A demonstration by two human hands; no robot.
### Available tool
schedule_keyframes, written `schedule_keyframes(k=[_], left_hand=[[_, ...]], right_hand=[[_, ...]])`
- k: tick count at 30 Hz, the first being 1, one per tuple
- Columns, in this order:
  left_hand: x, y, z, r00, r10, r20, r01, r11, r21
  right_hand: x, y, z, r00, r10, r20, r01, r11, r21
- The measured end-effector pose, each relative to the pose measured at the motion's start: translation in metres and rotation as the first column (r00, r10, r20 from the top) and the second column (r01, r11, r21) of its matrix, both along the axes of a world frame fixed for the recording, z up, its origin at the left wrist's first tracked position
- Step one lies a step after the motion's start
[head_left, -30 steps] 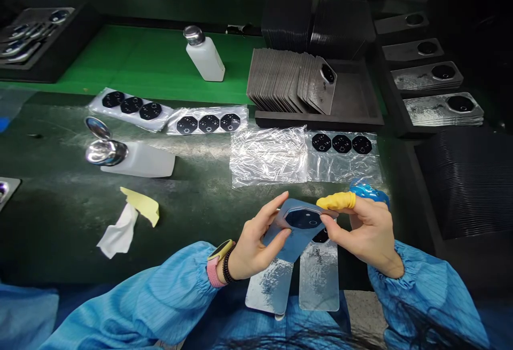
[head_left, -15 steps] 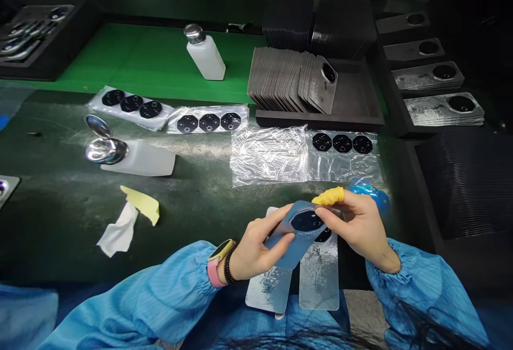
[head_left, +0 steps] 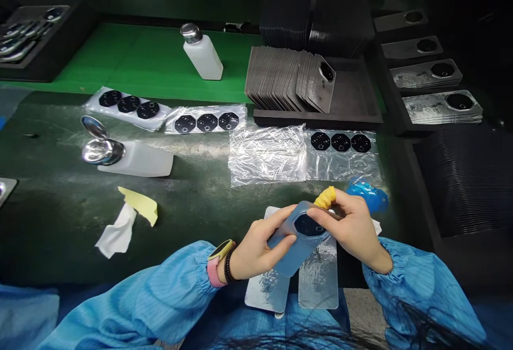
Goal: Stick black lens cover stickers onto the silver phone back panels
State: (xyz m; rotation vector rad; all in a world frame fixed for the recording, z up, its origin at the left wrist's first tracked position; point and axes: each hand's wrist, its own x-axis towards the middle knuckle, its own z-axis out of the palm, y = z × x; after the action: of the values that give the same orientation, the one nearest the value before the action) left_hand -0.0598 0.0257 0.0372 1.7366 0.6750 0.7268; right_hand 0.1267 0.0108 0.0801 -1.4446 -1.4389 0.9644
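Observation:
My left hand grips a blue phone back cover by its left edge, just above the dark green mat. The cover has a dark octagonal camera window. My right hand, with a yellow finger cot on the index finger, pinches the cover's upper right corner beside that window. Under the held cover, two silvery covers lie side by side at the mat's near edge. A blue object lies just behind my right hand.
Clear film sheets with black octagonal lenses lie ahead on the mat. A black tray holds a row of grey covers. Two white dispenser bottles, one lying down, and a yellow-white wipe sit left. Stacked covers rest at right.
Both hands drew the blue cover slightly nearer and lower. My right index finger curled down from pointing left onto the cover's top corner.

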Motion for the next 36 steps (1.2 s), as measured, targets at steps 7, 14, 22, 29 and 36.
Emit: schedule_keyframes(k=[7, 14, 22, 29, 36], left_hand=[[-0.001, -0.001, -0.003, 0.995, 0.051, 0.086, -0.038, 0.989, -0.145], [-0.002, -0.001, -0.003, 0.983, 0.104, 0.150, -0.075, 0.979, -0.188], [-0.002, 0.002, 0.002, 0.974, 0.126, 0.188, -0.083, 0.972, -0.220], [0.002, 0.005, 0.003, 0.944, 0.127, 0.303, -0.040, 0.960, -0.279], [0.001, 0.006, 0.004, 0.946, 0.135, 0.294, -0.030, 0.942, -0.334]], right_hand=[[0.009, 0.000, 0.003, 0.992, 0.115, -0.044, -0.114, 0.993, 0.014], [0.016, -0.001, 0.004, 0.973, 0.231, 0.005, -0.231, 0.973, 0.022], [0.019, -0.001, 0.002, 0.950, 0.311, 0.008, -0.311, 0.948, 0.071], [0.017, 0.000, 0.001, 0.936, 0.343, -0.078, -0.340, 0.939, 0.050], [0.015, -0.001, 0.000, 0.938, 0.331, -0.100, -0.330, 0.944, 0.028]])
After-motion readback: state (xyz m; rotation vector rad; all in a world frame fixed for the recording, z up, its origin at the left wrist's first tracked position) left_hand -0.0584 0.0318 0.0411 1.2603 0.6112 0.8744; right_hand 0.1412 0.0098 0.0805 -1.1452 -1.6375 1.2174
